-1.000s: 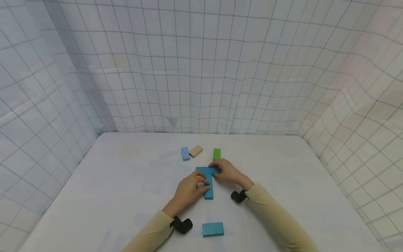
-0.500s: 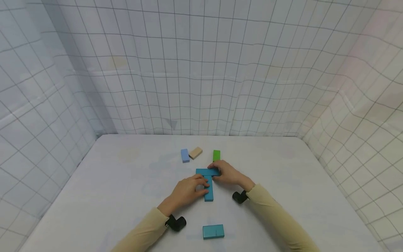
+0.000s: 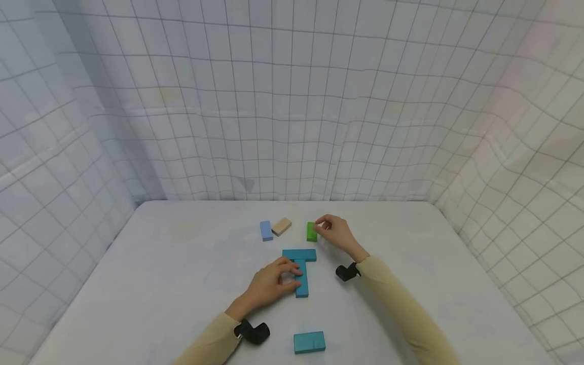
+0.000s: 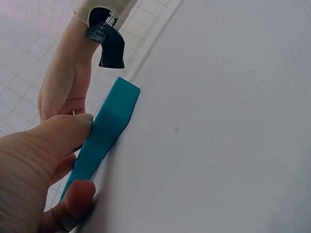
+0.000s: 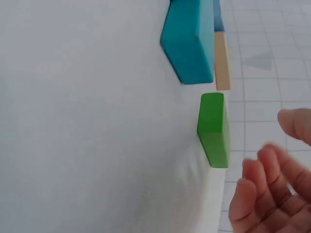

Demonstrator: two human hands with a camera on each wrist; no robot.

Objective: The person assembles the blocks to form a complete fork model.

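Note:
Two teal blocks form a T in the head view: a crosswise teal block (image 3: 309,255) at the far end and a lengthwise teal block (image 3: 301,290) running toward me. My left hand (image 3: 269,285) is at the lengthwise one from the left, relaxed fingertips resting on it. In the left wrist view its thumb (image 4: 73,127) and a finger meet that block (image 4: 109,121) along one side. My right hand (image 3: 336,232) hovers beside a green block (image 3: 311,235), fingers loosely bent. The right wrist view shows thumb and fingers apart, with nothing between them, near the green block (image 5: 214,126).
A light blue block (image 3: 266,231) and a tan wooden block (image 3: 281,226) lie farther back, left of the green one. Nearest to me is another teal block (image 3: 309,342). White gridded curtains (image 3: 292,126) surround the white table (image 3: 191,268) at the back and sides.
My right hand has let go of the crosswise teal block and moved away from me to the green block. My left hand stays at the lengthwise block, its wrist slightly shifted left.

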